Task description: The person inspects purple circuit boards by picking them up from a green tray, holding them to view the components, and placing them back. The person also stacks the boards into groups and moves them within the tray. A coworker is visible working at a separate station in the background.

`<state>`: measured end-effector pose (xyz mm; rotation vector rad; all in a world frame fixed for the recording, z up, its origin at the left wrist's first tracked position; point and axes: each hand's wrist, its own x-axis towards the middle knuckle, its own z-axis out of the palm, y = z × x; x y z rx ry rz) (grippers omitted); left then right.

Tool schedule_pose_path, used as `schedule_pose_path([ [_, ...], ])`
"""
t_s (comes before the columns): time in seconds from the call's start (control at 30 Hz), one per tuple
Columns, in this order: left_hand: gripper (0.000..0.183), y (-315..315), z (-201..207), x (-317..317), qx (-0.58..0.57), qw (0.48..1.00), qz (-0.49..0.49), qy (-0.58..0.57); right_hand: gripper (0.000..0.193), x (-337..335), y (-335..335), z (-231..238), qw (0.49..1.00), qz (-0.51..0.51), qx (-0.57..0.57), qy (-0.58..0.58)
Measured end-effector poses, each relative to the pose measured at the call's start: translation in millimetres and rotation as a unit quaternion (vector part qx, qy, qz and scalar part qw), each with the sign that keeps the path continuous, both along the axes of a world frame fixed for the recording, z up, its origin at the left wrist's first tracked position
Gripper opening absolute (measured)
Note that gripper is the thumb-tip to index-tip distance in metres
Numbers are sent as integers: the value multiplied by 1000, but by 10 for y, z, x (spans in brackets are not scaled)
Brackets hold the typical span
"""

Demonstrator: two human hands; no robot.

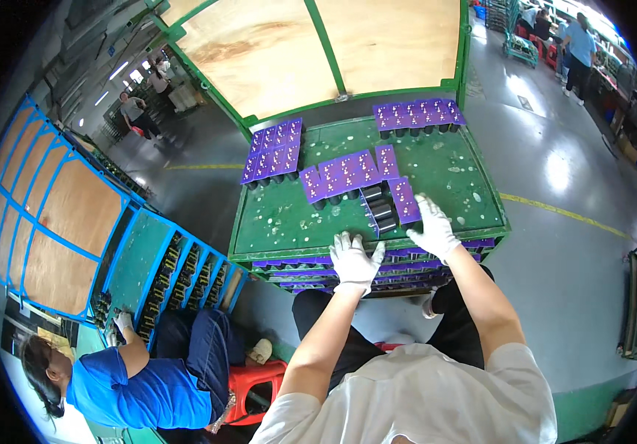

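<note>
Both of my hands wear white gloves. My left hand rests at the table's front edge with its fingers stretched out, holding nothing. Its fingertips are close to a circuit board tipped on its side, whose black cylinders point right. My right hand is open beside a single purple circuit board, fingers along its right edge and thumb near its lower corner. Behind these lie a row of joined purple boards and a separate narrow purple board, with black cylinders underneath.
The green table also bears purple panels at its back left and back right. More purple boards fill shelves below. At left, a co-worker in a blue shirt sits on a red stool by a blue rack.
</note>
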<state>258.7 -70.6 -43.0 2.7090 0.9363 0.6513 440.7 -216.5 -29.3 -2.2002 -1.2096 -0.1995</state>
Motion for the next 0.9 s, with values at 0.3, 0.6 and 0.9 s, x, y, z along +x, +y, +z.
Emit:
schedule_pose_path([
  [0.3, 69, 70, 78, 693, -139, 985, 75, 75, 103, 43, 326, -340, 964, -50, 168, 202],
  [0.6, 34, 148, 49, 467, -36, 968, -69, -237, 79, 153, 401, -570, 973, -37, 145, 174],
  [0.9, 85, 56, -78, 232, -82, 970, -86, -212, 83, 259, 324, -504, 944, 41, 184, 272],
])
